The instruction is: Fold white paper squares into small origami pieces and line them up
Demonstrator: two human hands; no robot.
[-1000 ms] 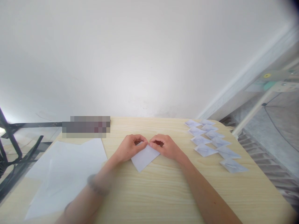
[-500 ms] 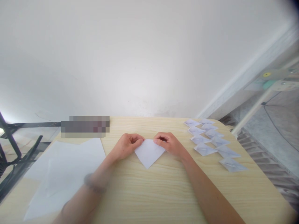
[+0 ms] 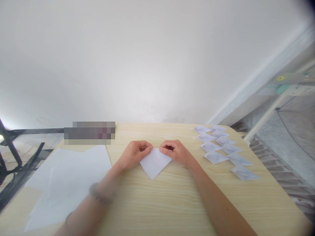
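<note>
Between my hands is a folded piece of white paper (image 3: 154, 164), its pointed corner facing me and its far edge short and straight. My left hand (image 3: 135, 153) pinches the paper's far left side between thumb and fingers. On the far right side, my right hand (image 3: 176, 152) pinches it the same way, the two thumbs close together on top. The fingertips under and behind the paper are hidden. To the right lie several folded white paper shapes (image 3: 215, 157), diamond-like with raised points, set out in two rough rows.
White paper sheets (image 3: 71, 177) lie overlapping on the left of the wooden table (image 3: 157, 209). A blurred-out object (image 3: 90, 133) is at the back left edge. A white wall (image 3: 152, 65) rises behind the table; a metal frame (image 3: 268, 114) stands beyond its right edge.
The folded paper has shifted slightly toward me and to the left. My right hand has slid a little left, bringing the thumbs closer together.
</note>
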